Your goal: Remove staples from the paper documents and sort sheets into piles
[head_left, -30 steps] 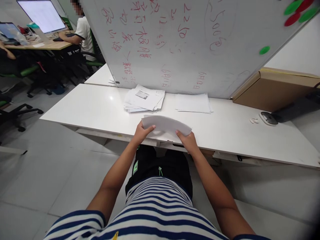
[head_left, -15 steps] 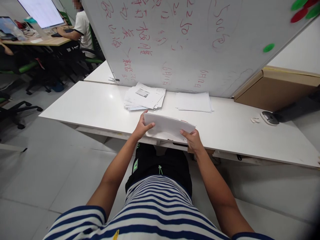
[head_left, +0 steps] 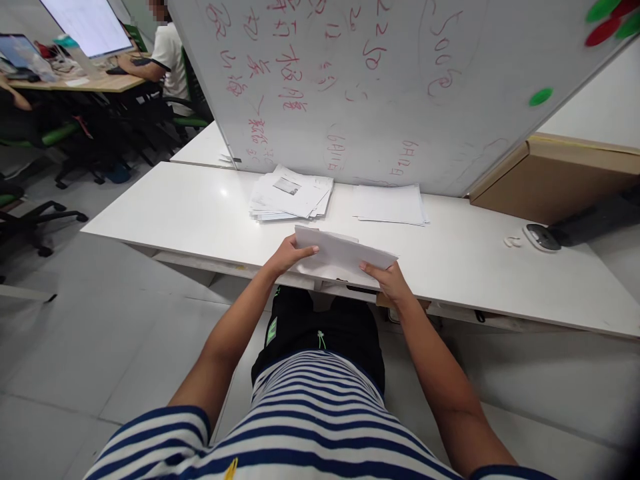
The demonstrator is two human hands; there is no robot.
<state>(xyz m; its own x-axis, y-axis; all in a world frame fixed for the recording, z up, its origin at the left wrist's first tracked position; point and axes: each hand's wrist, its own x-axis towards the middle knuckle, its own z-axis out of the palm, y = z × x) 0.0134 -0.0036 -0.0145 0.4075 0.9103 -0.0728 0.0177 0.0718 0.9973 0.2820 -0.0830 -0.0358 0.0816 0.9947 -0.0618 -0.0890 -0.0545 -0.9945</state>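
Note:
I hold a thin bundle of white paper sheets (head_left: 343,253) over the near edge of a long white table (head_left: 190,213). My left hand (head_left: 287,257) pinches its left end, thumb on top. My right hand (head_left: 387,280) grips its right end, fingers closed on the sheets. Farther back on the table lie a fanned pile of printed papers (head_left: 290,197) and, to its right, a flat stack of blank sheets (head_left: 387,205).
A whiteboard (head_left: 375,87) with red writing and coloured magnets stands along the table's far edge. A cardboard box (head_left: 555,177), a mouse (head_left: 540,237) and earbuds (head_left: 510,241) are at the right. At the far left a person sits at a desk with monitors and office chairs.
The bundle has flattened from a bowed curve and shifted slightly right and toward me; both hands kept their grip on its ends.

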